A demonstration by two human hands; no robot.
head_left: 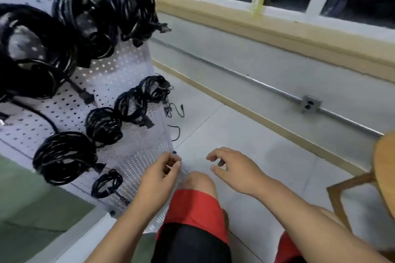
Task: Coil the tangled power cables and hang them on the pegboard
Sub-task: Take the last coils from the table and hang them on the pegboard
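Coils of black cable are hung across the pegboard, up and to the left of the left hand. The larger ones are placed highest and the smaller lower, with the smallest coil just left of that hand's wrist. Each is judged to be looped over a peg so that its ends drop free. One thin loose cable is seen trailing off the board's edge, above the left hand's fingers, uncoiled; it is judged to be work not yet done.

Left hand: held against the board's lower corner, fingers curled, thumb and forefinger brought close together. Whether anything is pinched cannot be told, as that spot is blurred.

Right hand: held apart to the right over the floor, palm down, fingers loosely curled, nothing held.

A bare knee is raised between and just below the two hands. Both forearms are extended forward.
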